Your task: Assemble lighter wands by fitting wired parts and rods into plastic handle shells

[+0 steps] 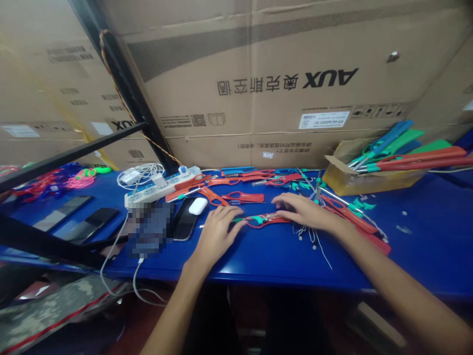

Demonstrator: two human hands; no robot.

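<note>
A lighter with a red-orange handle half (263, 225) and a green trigger (254, 220) lies between my hands, low over the blue table. My left hand (218, 229) is curled around its metal nozzle end, thumb and fingers pinched together. The handle's other end is held between thumb and fingers of my right hand (306, 211). Thin white wires with small ends (313, 239) lie beside and under my right hand. More red lighter parts (244, 197) are spread just beyond my hands, and green triggers (295, 185) are piled farther back.
An open carton (347, 182) at the right holds blue, green and red lighters. To the left are a power strip (158, 190), a phone (184, 227) with a white earbud case (198, 206), and a black metal post (125, 84). Large cardboard boxes (236, 123) stand behind.
</note>
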